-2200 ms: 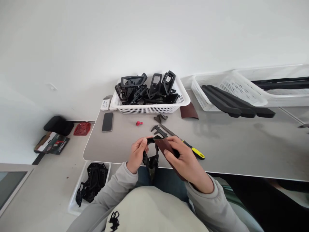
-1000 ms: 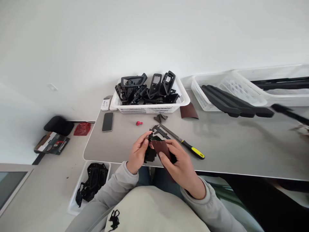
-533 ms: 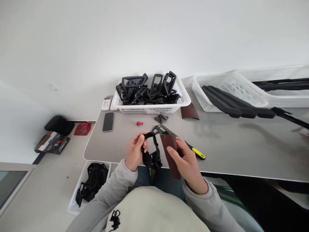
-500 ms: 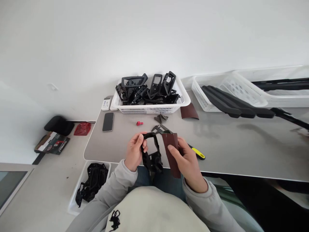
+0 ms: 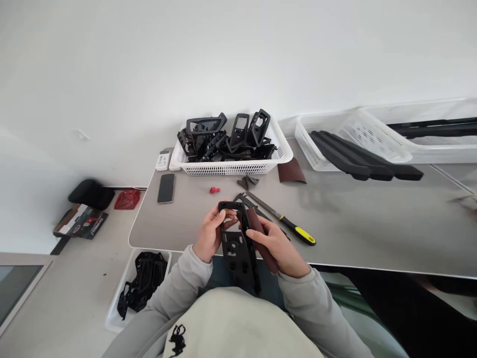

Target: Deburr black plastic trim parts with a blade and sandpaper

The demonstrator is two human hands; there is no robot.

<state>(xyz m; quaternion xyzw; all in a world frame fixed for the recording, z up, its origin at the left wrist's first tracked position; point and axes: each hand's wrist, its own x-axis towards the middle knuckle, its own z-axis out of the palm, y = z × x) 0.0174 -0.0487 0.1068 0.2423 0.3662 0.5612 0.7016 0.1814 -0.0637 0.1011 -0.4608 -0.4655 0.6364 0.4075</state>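
Note:
Over the table's front edge, my left hand point(image 5: 209, 234) grips the left side of a black plastic frame point(image 5: 235, 251), which has an open window at its top. My right hand point(image 5: 281, 246) is closed on a folded piece of brown sandpaper point(image 5: 265, 251), held against the frame's right side. My right thumb lies over the frame's right edge. Just beyond my hands, a caliper point(image 5: 257, 206) and a file with a black and yellow handle point(image 5: 298, 231) lie on the table.
A white basket point(image 5: 227, 169) full of similar black frames stands at the back. Another sandpaper sheet point(image 5: 290, 171), a small red part point(image 5: 214, 190) and a phone point(image 5: 166, 188) lie nearby. Long black parts point(image 5: 357, 154) overhang a basket at right. A white bin point(image 5: 112, 315) of black parts sits lower left.
The black frame has turned so its broad face shows. My right hand has brought the sandpaper left against it. At right, a dark long part has gone from beside the long black parts.

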